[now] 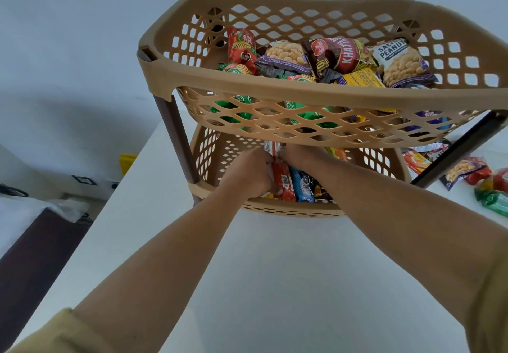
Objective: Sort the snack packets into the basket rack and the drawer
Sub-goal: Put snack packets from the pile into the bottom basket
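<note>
White table [275,270], tan basket rack [275,77], pale wall [68,36], dark-trimmed bed [33,242].

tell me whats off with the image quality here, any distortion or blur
Head view: wide-angle lens bows the top basket rim into a curve; soft, even light, faint shadows on the white table; both hands sit in shade under that basket; loose packets at right edge look smeared.

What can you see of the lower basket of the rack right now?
The lower basket is tan plastic with perforated walls, the bottom tier of the rack, standing on the white table under the upper basket. Dark brown posts join the tiers. Snack packets lie inside, including a red one and a blue one. The left hand and right hand reach in, gripping packets. Its back is hidden.
</note>
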Action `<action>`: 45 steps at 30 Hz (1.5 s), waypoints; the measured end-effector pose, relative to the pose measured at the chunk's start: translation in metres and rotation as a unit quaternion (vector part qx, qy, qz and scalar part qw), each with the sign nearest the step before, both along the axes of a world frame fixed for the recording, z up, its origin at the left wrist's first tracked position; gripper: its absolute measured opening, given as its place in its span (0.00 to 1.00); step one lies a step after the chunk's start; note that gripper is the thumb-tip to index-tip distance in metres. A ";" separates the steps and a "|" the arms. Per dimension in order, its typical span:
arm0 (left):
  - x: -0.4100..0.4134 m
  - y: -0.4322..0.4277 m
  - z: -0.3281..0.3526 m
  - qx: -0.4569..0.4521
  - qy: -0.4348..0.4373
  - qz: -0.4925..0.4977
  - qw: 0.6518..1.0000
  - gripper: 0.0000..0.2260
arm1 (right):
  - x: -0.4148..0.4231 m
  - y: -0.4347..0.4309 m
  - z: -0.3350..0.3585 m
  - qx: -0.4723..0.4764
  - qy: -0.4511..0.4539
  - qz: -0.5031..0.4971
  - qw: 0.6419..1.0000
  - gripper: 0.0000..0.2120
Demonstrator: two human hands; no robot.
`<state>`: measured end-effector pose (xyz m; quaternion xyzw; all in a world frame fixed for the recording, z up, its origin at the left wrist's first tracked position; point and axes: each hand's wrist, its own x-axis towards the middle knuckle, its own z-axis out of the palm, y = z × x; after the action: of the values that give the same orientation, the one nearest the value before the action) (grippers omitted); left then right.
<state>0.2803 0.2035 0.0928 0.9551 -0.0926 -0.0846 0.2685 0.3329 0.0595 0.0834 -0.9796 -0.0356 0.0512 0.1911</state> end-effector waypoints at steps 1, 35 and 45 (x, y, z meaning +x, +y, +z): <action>0.000 0.000 0.000 0.001 -0.005 -0.001 1.000 0.31 | -0.001 -0.001 0.000 -0.002 -0.016 0.006 1.000 0.14; -0.195 -0.100 -0.046 0.040 -0.191 -0.165 0.967 0.36 | -0.293 -0.183 -0.014 0.084 -0.174 -0.171 0.966 0.16; -0.205 -0.204 -0.082 0.054 -0.095 -0.137 0.985 0.32 | -0.305 -0.310 -0.050 0.027 -0.059 -0.168 0.984 0.22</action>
<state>0.0750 -0.0006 0.0109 0.9501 -0.2430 -0.0343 0.1926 0.0281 -0.2509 0.0332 -0.9675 0.1169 -0.0402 0.2207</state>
